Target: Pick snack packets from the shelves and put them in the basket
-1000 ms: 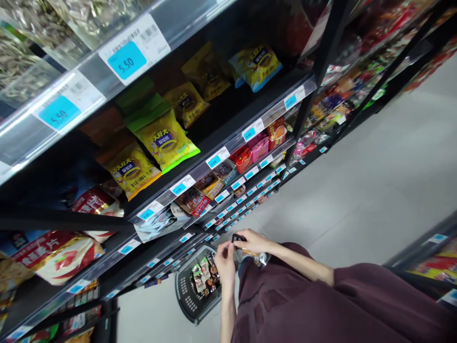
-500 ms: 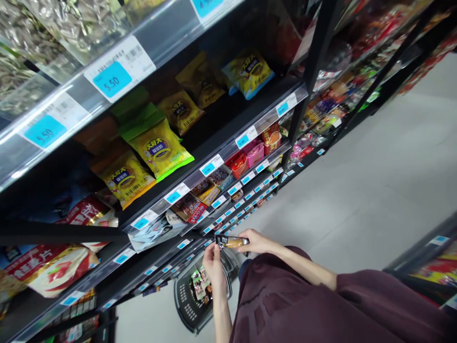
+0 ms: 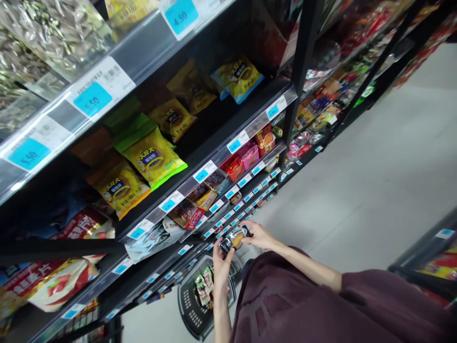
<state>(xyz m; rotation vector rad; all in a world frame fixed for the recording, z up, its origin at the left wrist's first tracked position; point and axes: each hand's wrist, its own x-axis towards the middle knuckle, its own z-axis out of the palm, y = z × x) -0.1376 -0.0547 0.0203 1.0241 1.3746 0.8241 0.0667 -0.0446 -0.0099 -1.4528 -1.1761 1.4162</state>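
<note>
A small black snack packet [image 3: 235, 238] with a golden-brown middle is held between my two hands, in front of the lower shelves. My left hand [image 3: 222, 262] pinches its left end, thumb toward me and fingers behind. On its right end my right hand [image 3: 257, 236] has closed its fingers. The packet's front tilts up toward me; its print is too small to read. Below my left forearm a dark shopping basket [image 3: 189, 305] stands on the floor, with several small packets [image 3: 204, 287] inside.
Yellow snack bags [image 3: 153, 155] lie on the black shelf at left. Blue price tags [image 3: 92, 100] line the shelf edges. Open boxes of small snacks [image 3: 187, 213] fill a lower shelf. Grey floor [image 3: 357, 181] stretches along the right, with another shelf [image 3: 428, 252] at the far right.
Both hands have shifted slightly, and the packet has tilted so that more of its front shows. My left thumb and fingers have spread further along its end. The view has moved a little.
</note>
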